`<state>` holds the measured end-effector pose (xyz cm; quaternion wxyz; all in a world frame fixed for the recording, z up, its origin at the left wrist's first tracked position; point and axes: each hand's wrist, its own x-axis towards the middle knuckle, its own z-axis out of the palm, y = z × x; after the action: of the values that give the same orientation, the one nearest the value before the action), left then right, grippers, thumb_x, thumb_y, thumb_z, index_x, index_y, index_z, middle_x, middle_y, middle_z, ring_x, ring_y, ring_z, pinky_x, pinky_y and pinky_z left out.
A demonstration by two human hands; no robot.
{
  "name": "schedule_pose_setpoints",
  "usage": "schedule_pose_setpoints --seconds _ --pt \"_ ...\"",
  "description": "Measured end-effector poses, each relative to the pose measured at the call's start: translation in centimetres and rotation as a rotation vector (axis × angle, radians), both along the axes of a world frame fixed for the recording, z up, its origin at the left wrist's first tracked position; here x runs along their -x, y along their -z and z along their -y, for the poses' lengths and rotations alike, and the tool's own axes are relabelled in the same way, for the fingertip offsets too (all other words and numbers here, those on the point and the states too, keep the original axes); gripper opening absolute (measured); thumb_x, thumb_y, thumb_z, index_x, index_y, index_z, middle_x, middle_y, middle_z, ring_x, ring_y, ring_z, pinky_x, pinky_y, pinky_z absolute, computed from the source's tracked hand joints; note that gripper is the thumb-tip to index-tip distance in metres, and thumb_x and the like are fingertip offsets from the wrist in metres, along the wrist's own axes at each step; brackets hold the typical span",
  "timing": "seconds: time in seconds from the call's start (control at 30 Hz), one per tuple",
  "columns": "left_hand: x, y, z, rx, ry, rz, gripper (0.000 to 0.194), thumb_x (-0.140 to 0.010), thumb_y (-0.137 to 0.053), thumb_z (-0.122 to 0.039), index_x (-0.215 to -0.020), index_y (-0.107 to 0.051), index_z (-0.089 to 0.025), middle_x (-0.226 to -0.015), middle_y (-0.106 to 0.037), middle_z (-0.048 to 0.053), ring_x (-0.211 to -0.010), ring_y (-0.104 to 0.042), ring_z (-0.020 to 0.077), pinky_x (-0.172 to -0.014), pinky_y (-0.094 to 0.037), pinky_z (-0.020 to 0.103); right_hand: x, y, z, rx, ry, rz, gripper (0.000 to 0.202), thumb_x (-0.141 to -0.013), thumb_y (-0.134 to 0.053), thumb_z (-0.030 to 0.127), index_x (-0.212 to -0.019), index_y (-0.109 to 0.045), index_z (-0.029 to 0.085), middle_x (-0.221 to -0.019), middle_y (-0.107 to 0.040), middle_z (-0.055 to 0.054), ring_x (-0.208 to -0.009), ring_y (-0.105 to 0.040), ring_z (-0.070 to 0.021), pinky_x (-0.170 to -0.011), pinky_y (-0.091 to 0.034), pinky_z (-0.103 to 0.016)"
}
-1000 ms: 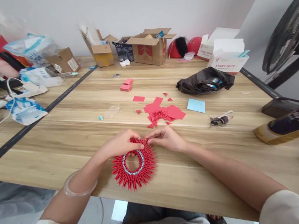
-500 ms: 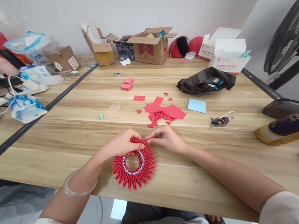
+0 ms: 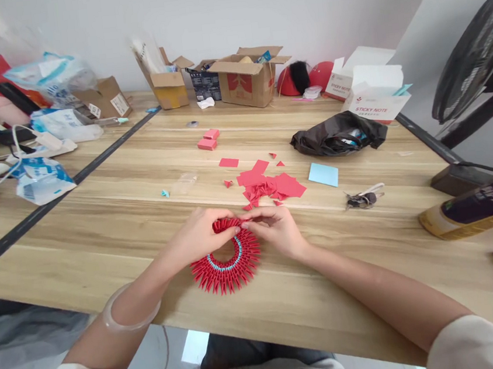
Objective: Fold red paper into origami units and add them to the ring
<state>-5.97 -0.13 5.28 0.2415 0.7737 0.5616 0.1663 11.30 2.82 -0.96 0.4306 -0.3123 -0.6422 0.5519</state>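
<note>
A spiky red paper ring (image 3: 248,259) with a light blue inner band is near the table's front edge. My left hand (image 3: 203,233) grips the ring's upper left part, thumb on top. My right hand (image 3: 275,228) pinches at the ring's upper right rim, its fingertips close to my left thumb; any small piece between them is hidden. Just beyond the hands lies a pile of red paper pieces (image 3: 290,185), flat sheets and folded triangles mixed. A small folded blue piece (image 3: 165,193) lies to the left of the pile.
Two small red stacks (image 3: 207,144) lie farther back. On the right are a blue paper pad (image 3: 323,174), keys (image 3: 365,197), a black plastic bag (image 3: 333,134) and a lying canister (image 3: 473,204). Open cardboard boxes (image 3: 247,84) stand along the wall.
The ring has shifted slightly up and right and is tilted more. My right hand has closed in on my left thumb at the rim.
</note>
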Motion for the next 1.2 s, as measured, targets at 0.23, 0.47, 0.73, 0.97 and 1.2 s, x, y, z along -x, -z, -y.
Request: schedule_pose_setpoints --seconds 0.23,0.47,0.73,0.97,1.2 --pt "-0.4 0.5 0.6 -0.334 -0.051 0.091 0.023 -0.079 -0.053 -0.028 -0.097 -0.065 -0.021 -0.099 -0.069 0.004 -0.09 -0.061 0.0201 -0.085 -0.044 0.03 -0.5 -1.8 0.9 -0.415 0.174 0.026 0.012 -0.077 -0.06 0.019 -0.081 -0.069 0.026 -0.089 -0.069 -0.004 -0.092 -0.06 -0.0193 -0.084 -0.048 -0.038" --pt "-0.2 -0.1 0.6 -0.233 0.003 0.237 0.028 -0.076 -0.056 -0.026 -0.102 -0.063 -0.017 -0.107 -0.066 0.007 -0.098 -0.059 0.022 -0.09 -0.043 0.032 -0.6 -1.4 0.7 -0.485 0.228 -0.003 0.013 -0.077 -0.06 0.017 -0.082 -0.069 0.025 -0.089 -0.069 -0.004 -0.09 -0.06 -0.0187 -0.082 -0.05 -0.036" --pt "0.9 -0.2 -0.6 0.387 -0.074 0.687 0.032 -0.075 -0.057 -0.025 -0.106 -0.062 -0.015 -0.112 -0.064 0.008 -0.104 -0.056 0.0229 -0.092 -0.042 0.038 -0.7 -1.0 0.3 -0.443 0.211 -0.017 0.014 -0.078 -0.06 0.016 -0.081 -0.069 0.025 -0.086 -0.069 -0.004 -0.083 -0.061 -0.0173 -0.078 -0.05 -0.036" --pt "0.8 -0.2 -0.5 0.585 -0.05 0.827 0.035 -0.073 -0.062 -0.025 -0.107 -0.063 -0.015 -0.11 -0.064 0.01 -0.095 -0.06 0.0208 -0.085 -0.046 0.034 -0.8 -0.7 0.1 -0.417 0.178 -0.022 0.013 -0.076 -0.061 0.015 -0.082 -0.069 0.024 -0.087 -0.067 -0.004 -0.083 -0.06 -0.0163 -0.077 -0.049 -0.035" --pt "0.8 0.4 -0.7 0.438 -0.203 0.781 0.023 -0.066 -0.063 -0.025 -0.085 -0.068 -0.013 -0.079 -0.07 0.004 -0.063 -0.062 0.0145 -0.06 -0.049 0.025 -0.7 -0.3 -0.6 -0.332 0.114 -0.043 0.011 -0.072 -0.068 0.021 -0.081 -0.07 0.026 -0.083 -0.069 -0.003 -0.082 -0.061 -0.0169 -0.078 -0.048 -0.036"
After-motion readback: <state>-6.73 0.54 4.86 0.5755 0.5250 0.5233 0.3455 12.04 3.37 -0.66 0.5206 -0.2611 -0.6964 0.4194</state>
